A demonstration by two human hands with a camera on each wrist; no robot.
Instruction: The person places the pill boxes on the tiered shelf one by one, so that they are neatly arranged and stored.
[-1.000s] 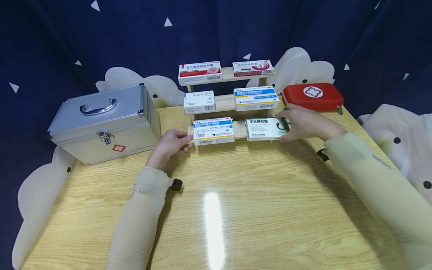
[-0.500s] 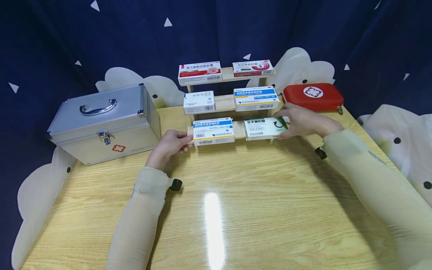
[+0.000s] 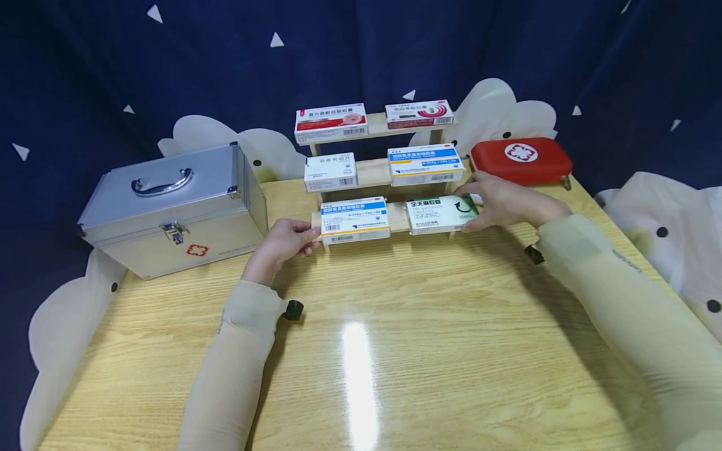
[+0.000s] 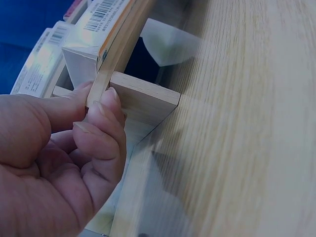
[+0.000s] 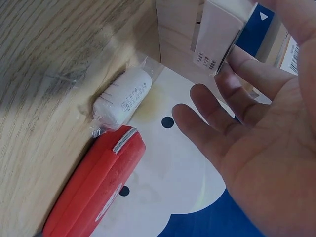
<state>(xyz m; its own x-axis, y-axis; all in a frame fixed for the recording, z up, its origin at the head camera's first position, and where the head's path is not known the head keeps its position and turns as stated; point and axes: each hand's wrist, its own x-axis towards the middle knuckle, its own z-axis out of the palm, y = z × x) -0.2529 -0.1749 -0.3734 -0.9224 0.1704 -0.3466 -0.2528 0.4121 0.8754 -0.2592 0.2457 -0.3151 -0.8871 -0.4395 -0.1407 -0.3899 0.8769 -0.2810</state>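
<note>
A three-tier wooden rack point(image 3: 399, 216) bears several medicine boxes. My left hand point(image 3: 284, 243) pinches the left end of its lowest board point(image 4: 101, 81), thumb above and fingers beneath. Beside that hand lies a blue-and-white medicine box point(image 3: 355, 220) on the same tier. My right hand point(image 3: 502, 199) holds the right end of a green-and-white medicine box point(image 3: 441, 215) between thumb and fingers, on the right part of the lowest tier. In the right wrist view the white end of that box point(image 5: 217, 42) shows at the fingertips; part of the thumb's contact is out of sight.
A silver first-aid case point(image 3: 175, 207) stands to the left. Behind my right hand lies a red first-aid pouch point(image 3: 521, 160), with a wrapped white roll point(image 5: 123, 96) near it. Further boxes, such as a red-and-white one point(image 3: 331, 123), occupy the upper tiers. A dark blue curtain hangs behind.
My right hand has shifted slightly left with the green-and-white medicine box, which now sits a little further left on the lowest tier. My left hand keeps its grip on the board.
</note>
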